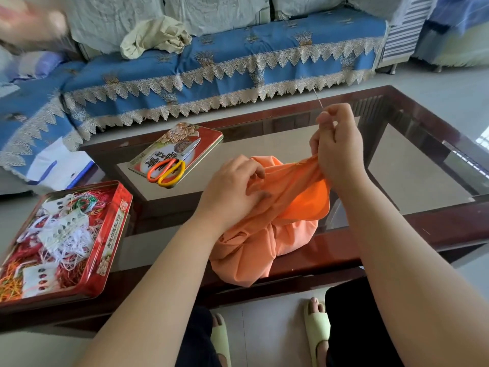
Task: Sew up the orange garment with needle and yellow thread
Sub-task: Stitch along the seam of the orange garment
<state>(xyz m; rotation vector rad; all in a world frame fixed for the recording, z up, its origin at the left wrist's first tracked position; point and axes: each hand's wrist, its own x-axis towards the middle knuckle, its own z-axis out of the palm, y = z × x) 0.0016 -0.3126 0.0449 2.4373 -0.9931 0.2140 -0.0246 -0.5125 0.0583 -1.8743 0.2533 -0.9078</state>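
The glass tabletop [277,144] carries the orange garment [272,226], bunched at its near edge: soft, light, slippery cloth, likely best held taut close beside the seam. The left hand [232,189] pinches a fold; the right hand [338,149] pinches the raised edge and the needle [318,98], tip upward. The yellow thread is barely visible.
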